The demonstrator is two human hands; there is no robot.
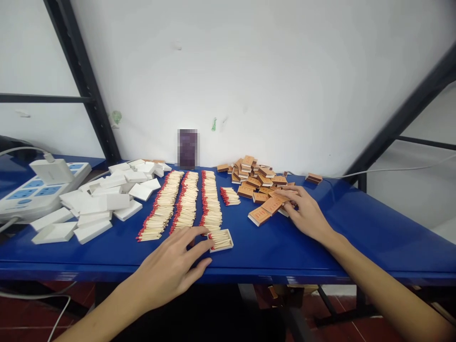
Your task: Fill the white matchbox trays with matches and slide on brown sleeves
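A white matchbox tray (231, 239) filled with red-headed matches (220, 238) lies near the table's front edge. My left hand (178, 261) rests at the tray's left end, its fingertips touching the tray and matches and its thumb apart. My right hand (302, 209) is at the near side of a pile of orange matchboxes (265, 180). Its fingers and thumb close on the right end of an orange matchbox (273, 204), which overlaps another matchbox (259, 216). Part of the right fingers' grip is hidden.
Long rows of matches (210, 199) and a small bunch of matches (230, 196) lie mid-table. Empty white trays (103, 194) are heaped at left, beside a power strip (42, 190). A blurred dark rectangular object (188, 148) stands against the wall. One matchbox (314, 178) lies apart at right.
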